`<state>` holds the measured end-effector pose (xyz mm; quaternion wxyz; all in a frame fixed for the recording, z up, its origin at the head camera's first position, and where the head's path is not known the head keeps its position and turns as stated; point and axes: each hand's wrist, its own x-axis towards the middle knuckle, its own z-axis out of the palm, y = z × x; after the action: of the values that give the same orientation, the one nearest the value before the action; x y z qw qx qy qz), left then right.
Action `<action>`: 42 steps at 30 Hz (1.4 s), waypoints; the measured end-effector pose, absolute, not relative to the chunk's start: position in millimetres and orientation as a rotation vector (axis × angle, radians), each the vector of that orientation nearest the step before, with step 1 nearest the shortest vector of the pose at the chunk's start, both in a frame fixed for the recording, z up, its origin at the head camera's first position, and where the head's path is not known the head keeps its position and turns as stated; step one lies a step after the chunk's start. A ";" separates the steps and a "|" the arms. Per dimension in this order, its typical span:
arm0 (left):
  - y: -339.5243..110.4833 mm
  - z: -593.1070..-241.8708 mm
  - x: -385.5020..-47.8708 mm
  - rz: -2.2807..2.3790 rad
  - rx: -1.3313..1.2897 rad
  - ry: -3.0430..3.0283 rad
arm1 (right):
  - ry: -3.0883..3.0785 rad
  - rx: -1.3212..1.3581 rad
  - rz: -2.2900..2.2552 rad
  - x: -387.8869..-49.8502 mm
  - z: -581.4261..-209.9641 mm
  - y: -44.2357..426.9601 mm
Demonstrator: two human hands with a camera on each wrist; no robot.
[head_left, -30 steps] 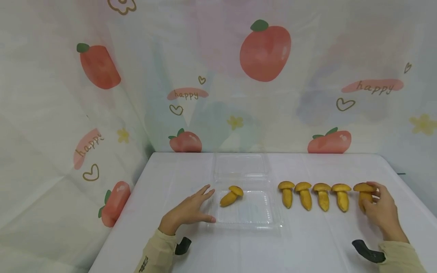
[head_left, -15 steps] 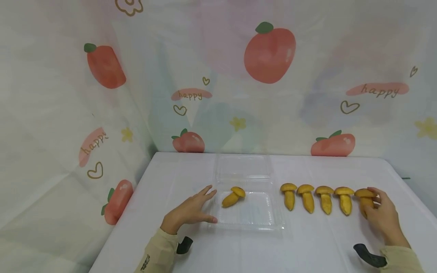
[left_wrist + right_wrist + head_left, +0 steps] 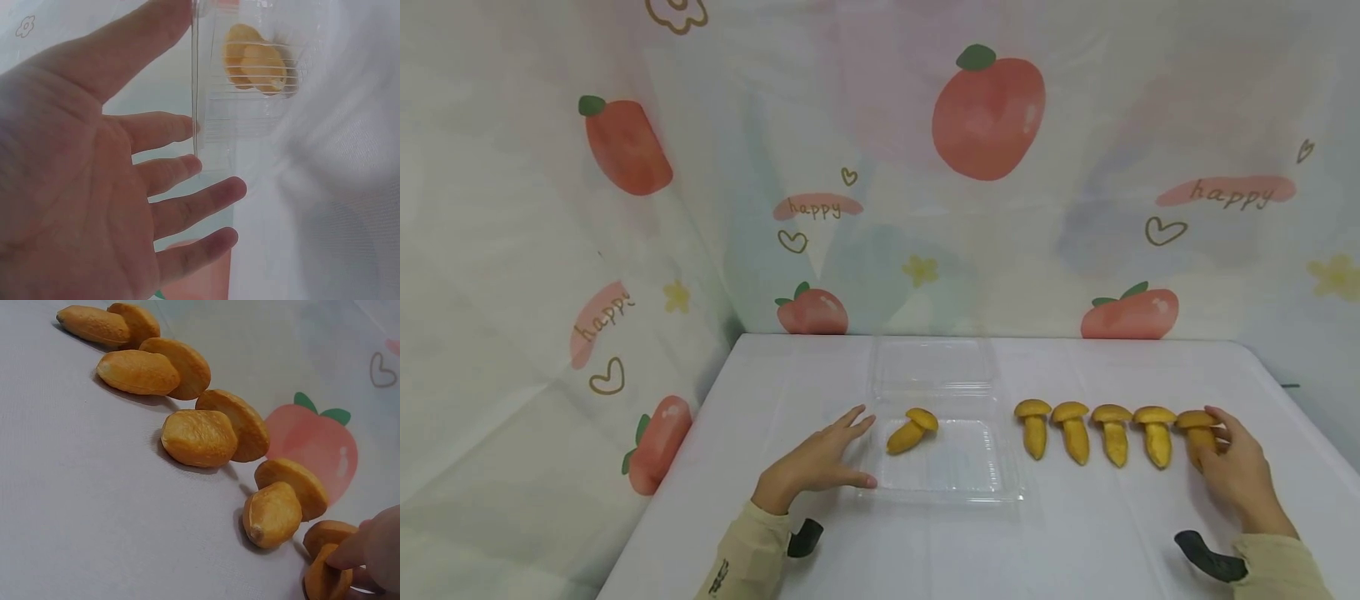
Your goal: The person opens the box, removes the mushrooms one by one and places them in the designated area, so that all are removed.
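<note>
A clear plastic clamshell box (image 3: pixel 940 497) lies with its lid folded back on the table. In its left part rests one yellow-brown mushroom (image 3: pixel 912 431), tilted. My left hand (image 3: pixel 812 462) is at the box's left side, fingers spread and thumb by the near corner; in the left wrist view, fingertips meet the box's edge. To the right, several like mushrooms stand in a row, caps away from me, including one mushroom (image 3: pixel 1156 437) beside the last. My right hand (image 3: pixel 1243 475) holds that rightmost mushroom (image 3: pixel 326 578) between thumb and fingers. Its far side is partly hidden.
A white cloth covers the table (image 3: pixel 1075 533). Behind and to the left hangs a curtain (image 3: pixel 880 125) printed with red fruit. Black straps or mounts (image 3: pixel 1210 557) show at both wrists.
My right hand has shifted the rightmost mushroom slightly left, closer to its neighbour in the row. The left hand stays by the box. The head view has swayed a little.
</note>
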<state>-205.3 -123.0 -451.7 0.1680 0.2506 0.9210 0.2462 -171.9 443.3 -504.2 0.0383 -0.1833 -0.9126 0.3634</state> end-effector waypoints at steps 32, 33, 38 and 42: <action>-120.6 -452.3 -203.0 0.683 0.719 2.636 | -2.853 -0.694 0.946 -168.5 -474.4 435.8; -120.5 -451.8 -202.8 0.687 0.720 2.637 | -2.843 -0.688 0.942 -168.9 -472.1 433.0; -121.0 -451.7 -203.3 0.682 0.721 2.643 | -2.810 -0.693 0.956 -171.1 -461.5 417.4; -122.4 -452.1 -204.0 0.678 0.732 2.649 | -2.788 -0.647 0.980 -171.6 -454.4 404.2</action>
<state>-204.0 -122.4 -452.1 0.1548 0.2555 0.9245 0.2366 -171.6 404.2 -454.4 0.0582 -0.2137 -0.9200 0.3233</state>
